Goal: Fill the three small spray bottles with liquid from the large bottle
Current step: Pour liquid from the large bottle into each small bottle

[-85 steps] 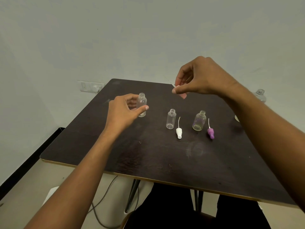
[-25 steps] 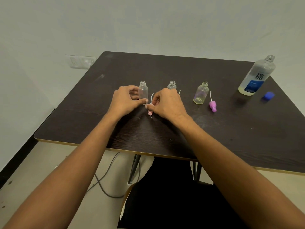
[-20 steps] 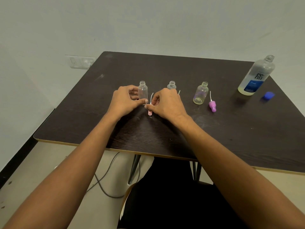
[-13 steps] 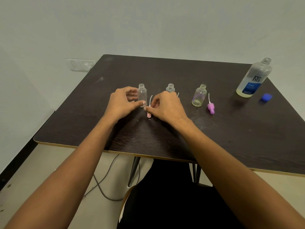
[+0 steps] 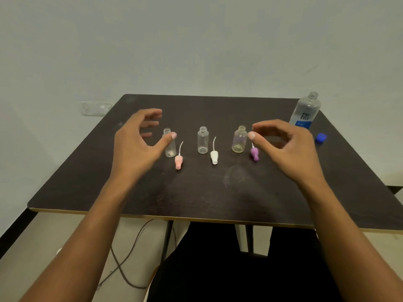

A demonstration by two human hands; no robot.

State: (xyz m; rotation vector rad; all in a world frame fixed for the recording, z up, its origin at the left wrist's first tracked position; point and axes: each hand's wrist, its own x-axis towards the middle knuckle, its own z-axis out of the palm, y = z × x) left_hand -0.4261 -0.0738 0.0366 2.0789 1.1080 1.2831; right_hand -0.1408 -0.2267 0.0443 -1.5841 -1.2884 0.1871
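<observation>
At the upper right of the frame, the large clear plastic bottle with the blue label (image 5: 305, 112) stands upright and uncapped on the dark wooden table (image 5: 218, 192). Its long axis is vertical. It lies just beyond and to the right of your right hand (image 5: 283, 149), which is much the nearer. Your left hand (image 5: 135, 147) hovers by the leftmost of the three small clear bottles (image 5: 202, 141), open-necked, at mid-frame. Both hands hold nothing, fingers loosely curved and apart. No pouring has begun.

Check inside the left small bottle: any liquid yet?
The left small bottle stands uncapped and looks empty: clear walls, no liquid line. The left hand has its thumb in front of the bottle's shoulder, so that strip is hidden.
</observation>
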